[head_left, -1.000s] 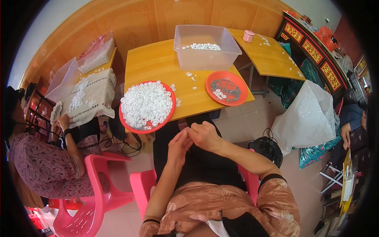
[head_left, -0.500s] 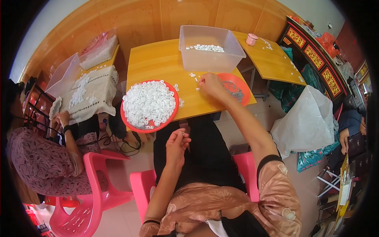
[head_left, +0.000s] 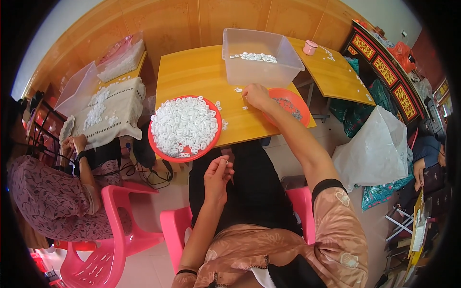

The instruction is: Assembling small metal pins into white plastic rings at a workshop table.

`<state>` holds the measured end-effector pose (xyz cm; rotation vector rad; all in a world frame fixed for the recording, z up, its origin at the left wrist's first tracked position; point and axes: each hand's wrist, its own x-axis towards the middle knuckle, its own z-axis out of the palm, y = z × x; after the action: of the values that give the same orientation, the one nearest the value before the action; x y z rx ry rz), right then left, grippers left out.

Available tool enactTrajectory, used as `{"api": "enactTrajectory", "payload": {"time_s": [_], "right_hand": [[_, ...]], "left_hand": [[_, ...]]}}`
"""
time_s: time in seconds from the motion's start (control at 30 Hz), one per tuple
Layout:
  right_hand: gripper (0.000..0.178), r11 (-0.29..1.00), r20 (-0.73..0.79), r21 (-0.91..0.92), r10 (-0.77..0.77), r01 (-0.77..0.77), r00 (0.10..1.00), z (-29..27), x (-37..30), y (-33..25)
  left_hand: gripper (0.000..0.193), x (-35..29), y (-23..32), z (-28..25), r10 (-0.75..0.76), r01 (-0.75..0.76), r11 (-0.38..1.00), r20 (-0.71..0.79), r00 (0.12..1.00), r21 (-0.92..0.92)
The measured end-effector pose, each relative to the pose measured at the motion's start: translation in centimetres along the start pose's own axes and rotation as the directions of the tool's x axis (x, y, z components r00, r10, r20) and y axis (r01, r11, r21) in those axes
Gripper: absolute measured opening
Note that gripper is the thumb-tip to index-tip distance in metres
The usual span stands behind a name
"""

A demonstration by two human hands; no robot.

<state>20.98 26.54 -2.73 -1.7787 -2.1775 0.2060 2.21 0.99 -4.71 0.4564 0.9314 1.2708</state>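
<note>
My left hand [head_left: 217, 178] is held above my lap, thumb and fingers closed in a pinch on a small white plastic piece [head_left: 226, 162] that barely shows. Out over the table, my right hand [head_left: 257, 96] reaches down to the wood with its fingertips drawn together; whatever they hold is hidden. Beside those fingertips lie a few loose white pieces [head_left: 238, 90]. A red round tray [head_left: 219, 126] heaped with white oval plastic pieces [head_left: 185, 124] overhangs the front left of the table. Under my right forearm sits an orange-red dish [head_left: 301, 111] of small grey metal parts [head_left: 287, 106].
A clear plastic bin [head_left: 261, 72] with white pieces inside stands at the table's [head_left: 187, 72] back. On the right are a side table [head_left: 331, 72] with a pink cup [head_left: 309, 47] and a white sack [head_left: 372, 149]. Another person [head_left: 57, 197] sits at left by a pink chair [head_left: 115, 230].
My right hand has shifted slightly left and away from me, and its fingers now cover the white piece that lay beside them. My left hand keeps its pinch. The whole view has shifted slightly.
</note>
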Motion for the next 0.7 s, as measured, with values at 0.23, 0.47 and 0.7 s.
{"api": "enactTrajectory", "payload": {"time_s": [0.23, 0.47, 0.7], "right_hand": [[0.016, 0.996, 0.016, -0.021, -0.092, 0.092, 0.996, 0.2, -0.1, -0.8], [0.018, 0.990, -0.038, 0.032, -0.134, 0.135, 0.990, 0.6, 0.0, -1.8], [0.020, 0.958, -0.044, -0.146, -0.255, 0.246, 0.966, 2.1, 1.5, -1.1]], "left_hand": [[0.017, 0.0, -0.2, -0.1, -0.002, 0.002, 1.000, 0.005, 1.000, 0.004], [0.017, -0.2, -0.2, -0.3, -0.013, 0.013, 1.000, 0.002, 1.000, -0.008], [0.017, 0.1, 0.3, -0.1, -0.010, 0.010, 1.000, 0.006, 1.000, -0.015]]}}
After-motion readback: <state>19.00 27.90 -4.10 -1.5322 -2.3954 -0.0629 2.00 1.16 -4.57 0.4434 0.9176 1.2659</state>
